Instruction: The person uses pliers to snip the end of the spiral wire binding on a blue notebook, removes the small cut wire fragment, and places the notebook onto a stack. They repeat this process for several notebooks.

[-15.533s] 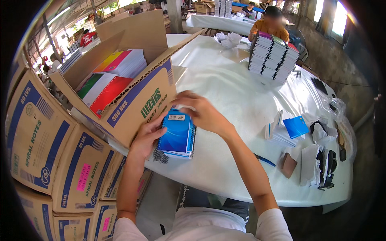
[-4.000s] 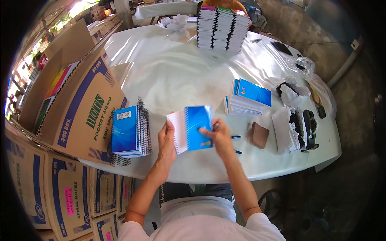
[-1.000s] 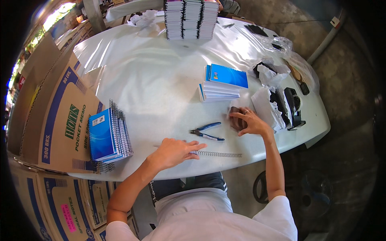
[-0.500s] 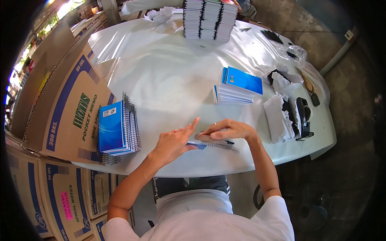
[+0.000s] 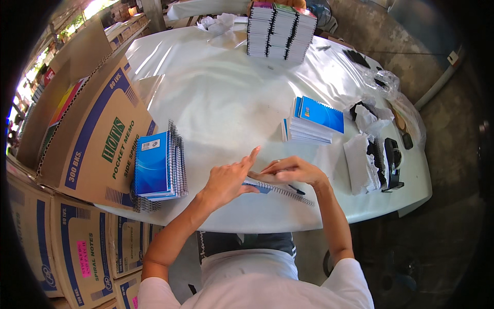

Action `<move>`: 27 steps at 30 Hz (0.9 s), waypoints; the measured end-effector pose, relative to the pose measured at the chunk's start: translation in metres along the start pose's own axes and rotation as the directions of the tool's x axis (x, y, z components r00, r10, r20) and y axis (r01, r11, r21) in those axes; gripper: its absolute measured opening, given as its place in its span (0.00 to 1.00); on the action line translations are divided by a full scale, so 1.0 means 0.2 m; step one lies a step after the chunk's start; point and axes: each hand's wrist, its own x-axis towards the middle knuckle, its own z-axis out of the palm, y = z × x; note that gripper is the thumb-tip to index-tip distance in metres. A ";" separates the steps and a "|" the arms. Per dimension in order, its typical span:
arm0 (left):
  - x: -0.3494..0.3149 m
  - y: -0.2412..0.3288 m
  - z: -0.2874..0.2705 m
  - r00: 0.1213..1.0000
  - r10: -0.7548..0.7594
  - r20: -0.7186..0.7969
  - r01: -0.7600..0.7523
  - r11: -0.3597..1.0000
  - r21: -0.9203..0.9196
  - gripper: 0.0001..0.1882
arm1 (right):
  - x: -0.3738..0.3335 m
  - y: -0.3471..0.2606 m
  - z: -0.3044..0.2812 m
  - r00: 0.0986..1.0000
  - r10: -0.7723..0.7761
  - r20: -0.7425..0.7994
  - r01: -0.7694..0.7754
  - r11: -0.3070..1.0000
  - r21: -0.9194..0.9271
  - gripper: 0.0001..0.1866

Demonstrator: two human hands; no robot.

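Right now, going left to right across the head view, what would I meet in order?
Open carton, blue spiral notebooks, left grip, right grip, torn white wrapping, black device.

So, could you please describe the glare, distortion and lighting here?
Head view: glare streaks the white table; head view: the stacked cartons at lower left bow toward the rim; head view: daylight at upper left washes out, while the floor at lower right is dim.

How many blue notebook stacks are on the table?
2: the left stack beside the open box, the right stack beyond the right hand. The box could hide more.
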 end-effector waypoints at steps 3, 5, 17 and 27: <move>-0.01 -0.01 -0.03 0.999 -0.040 -0.026 0.041 0.998 0.049 0.57 | 0.00 0.03 -0.01 0.996 -0.093 -0.009 0.093 0.986 0.141 0.32; -0.03 -0.04 -0.03 0.998 -0.058 -0.026 0.058 0.998 0.026 0.55 | 0.06 0.00 0.03 0.991 0.126 -0.039 -0.131 0.967 -0.220 0.33; -0.03 -0.13 0.07 0.950 -0.232 -0.211 0.094 0.853 -0.514 0.62 | 0.09 -0.05 0.01 0.994 0.109 -0.029 -0.111 0.984 -0.138 0.33; -0.02 -0.21 0.30 0.918 -0.324 -0.228 -0.011 0.555 -0.832 0.57 | 0.14 -0.01 -0.03 1.000 0.008 -0.029 -0.006 0.996 0.088 0.29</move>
